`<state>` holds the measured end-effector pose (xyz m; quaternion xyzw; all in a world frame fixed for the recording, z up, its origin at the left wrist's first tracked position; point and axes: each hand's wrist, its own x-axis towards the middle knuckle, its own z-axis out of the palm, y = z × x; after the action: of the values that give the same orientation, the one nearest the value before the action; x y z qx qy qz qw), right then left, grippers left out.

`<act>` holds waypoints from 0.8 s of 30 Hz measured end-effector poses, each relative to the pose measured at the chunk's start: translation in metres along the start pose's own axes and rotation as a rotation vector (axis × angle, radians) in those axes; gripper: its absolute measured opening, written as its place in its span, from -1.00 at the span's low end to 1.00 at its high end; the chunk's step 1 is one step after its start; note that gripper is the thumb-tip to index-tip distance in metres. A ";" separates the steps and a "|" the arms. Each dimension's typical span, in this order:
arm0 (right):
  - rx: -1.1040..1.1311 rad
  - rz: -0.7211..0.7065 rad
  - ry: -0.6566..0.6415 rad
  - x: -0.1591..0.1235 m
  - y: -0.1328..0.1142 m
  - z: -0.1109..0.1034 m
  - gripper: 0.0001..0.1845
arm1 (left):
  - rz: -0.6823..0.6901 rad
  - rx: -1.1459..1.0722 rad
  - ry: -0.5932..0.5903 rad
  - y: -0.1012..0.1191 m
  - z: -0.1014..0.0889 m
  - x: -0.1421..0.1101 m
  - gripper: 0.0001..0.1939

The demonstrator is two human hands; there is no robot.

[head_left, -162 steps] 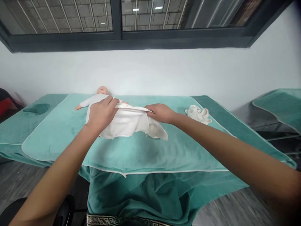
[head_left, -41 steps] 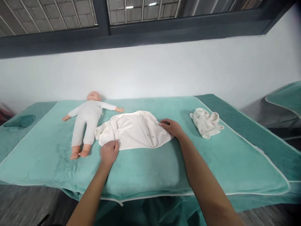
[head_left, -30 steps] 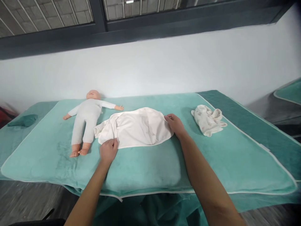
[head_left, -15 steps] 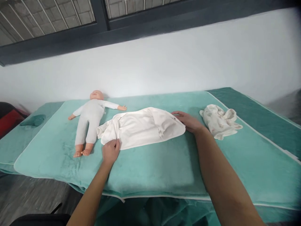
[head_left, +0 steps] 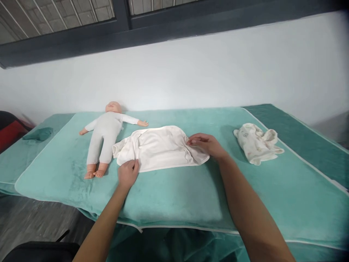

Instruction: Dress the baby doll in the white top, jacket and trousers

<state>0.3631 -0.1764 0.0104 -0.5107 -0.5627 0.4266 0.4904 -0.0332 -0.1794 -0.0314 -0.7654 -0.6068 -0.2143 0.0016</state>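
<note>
A white baby garment [head_left: 160,149] lies spread sideways on the green padded bed, its left end close to the doll's legs. My left hand [head_left: 128,174] is closed on the garment's near edge, toward its left end. On the right end, my right hand [head_left: 204,143] pinches a fold of the cloth, fingers pressed together. The baby doll [head_left: 106,134], in a white suit, lies on its back at the left with arms spread.
A second baby garment [head_left: 257,143], white with small prints, lies crumpled at the right. The green bed cover [head_left: 174,203] runs up to a white wall [head_left: 191,76] under a dark window frame [head_left: 163,32]. A black chair [head_left: 46,251] stands at the lower left.
My right hand has moved left from the garment's right tip onto its cloth, and that end is now drawn in and folded. My left hand keeps its place.
</note>
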 end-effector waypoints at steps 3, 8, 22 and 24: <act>-0.005 0.002 0.101 -0.003 0.002 -0.004 -0.56 | 0.004 -0.006 -0.002 0.000 -0.001 -0.001 -0.51; -0.602 0.071 0.159 -0.001 0.013 -0.006 -0.62 | -0.001 0.003 -0.003 0.000 0.000 0.000 -0.51; -0.491 0.106 0.366 -0.014 0.016 0.004 -0.61 | 0.032 -0.020 0.047 -0.002 0.003 -0.001 -0.52; -0.657 0.152 0.358 -0.014 0.017 0.003 -0.63 | 0.038 -0.021 0.049 -0.002 0.002 -0.001 -0.52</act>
<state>0.3630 -0.1887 -0.0082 -0.7474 -0.5355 0.1627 0.3580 -0.0344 -0.1788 -0.0341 -0.7713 -0.5896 -0.2394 0.0123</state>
